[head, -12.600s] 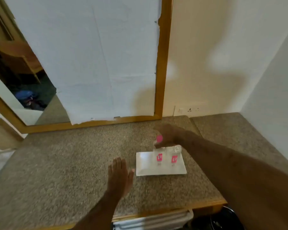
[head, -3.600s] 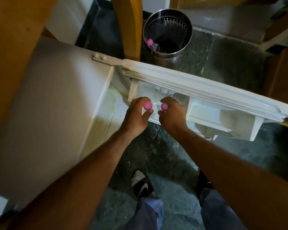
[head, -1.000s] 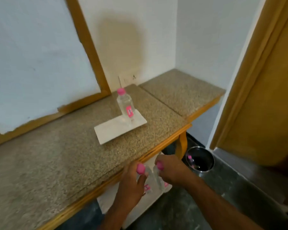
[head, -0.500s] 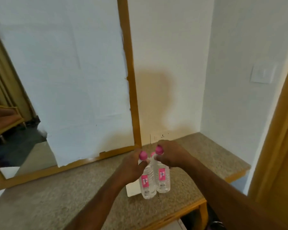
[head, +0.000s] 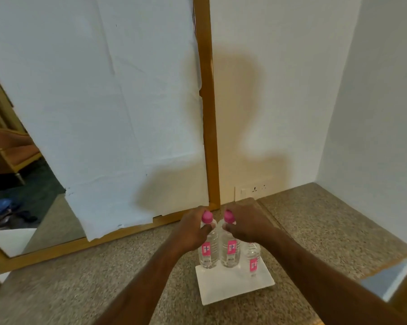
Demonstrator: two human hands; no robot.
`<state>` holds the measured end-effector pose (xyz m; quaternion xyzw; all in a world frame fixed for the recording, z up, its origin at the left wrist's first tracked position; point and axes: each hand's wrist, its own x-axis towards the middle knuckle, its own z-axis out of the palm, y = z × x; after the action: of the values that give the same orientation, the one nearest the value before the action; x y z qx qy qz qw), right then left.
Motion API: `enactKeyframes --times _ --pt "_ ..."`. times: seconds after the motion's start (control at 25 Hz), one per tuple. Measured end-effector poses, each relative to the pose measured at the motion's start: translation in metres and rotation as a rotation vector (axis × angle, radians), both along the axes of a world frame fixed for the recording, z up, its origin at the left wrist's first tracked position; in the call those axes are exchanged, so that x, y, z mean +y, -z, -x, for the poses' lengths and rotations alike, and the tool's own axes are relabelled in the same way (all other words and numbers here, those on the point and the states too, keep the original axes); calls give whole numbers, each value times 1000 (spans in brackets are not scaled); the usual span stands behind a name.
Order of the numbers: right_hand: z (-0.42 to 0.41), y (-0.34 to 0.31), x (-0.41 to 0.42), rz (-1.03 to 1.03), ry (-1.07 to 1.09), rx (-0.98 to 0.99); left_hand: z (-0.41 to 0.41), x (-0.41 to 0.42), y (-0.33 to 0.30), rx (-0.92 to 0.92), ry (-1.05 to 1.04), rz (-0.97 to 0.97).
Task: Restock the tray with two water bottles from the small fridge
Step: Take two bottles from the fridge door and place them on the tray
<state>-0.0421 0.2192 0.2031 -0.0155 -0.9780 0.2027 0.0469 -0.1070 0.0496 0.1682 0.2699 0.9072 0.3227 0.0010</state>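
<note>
A white rectangular tray (head: 223,289) lies on the speckled granite counter (head: 69,289). My left hand (head: 193,228) grips the neck of a clear water bottle (head: 207,252) with a pink cap and pink label. My right hand (head: 247,221) grips the neck of a second such bottle (head: 231,252) right beside it. Both bottles stand upright at the tray's far left edge, their bases at or just above its surface. A third bottle (head: 252,259) stands on the tray to their right, its top hidden behind my right wrist.
A wood-framed mirror (head: 207,113) covered with white paper leans on the wall behind the counter. White walls close off the right corner. The counter's wooden front edge (head: 385,266) runs along the lower right. A wall socket (head: 254,190) sits just above the counter.
I have risen from the fridge and carried both bottles up over the counter. In the last half second they moved down and onto the tray beside the third bottle.
</note>
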Motion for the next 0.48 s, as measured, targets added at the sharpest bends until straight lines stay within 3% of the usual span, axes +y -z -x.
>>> enactKeyframes --times 0.48 --pt "17 63 18 -383 -168 -85 -21 5 64 -116 -92 -44"
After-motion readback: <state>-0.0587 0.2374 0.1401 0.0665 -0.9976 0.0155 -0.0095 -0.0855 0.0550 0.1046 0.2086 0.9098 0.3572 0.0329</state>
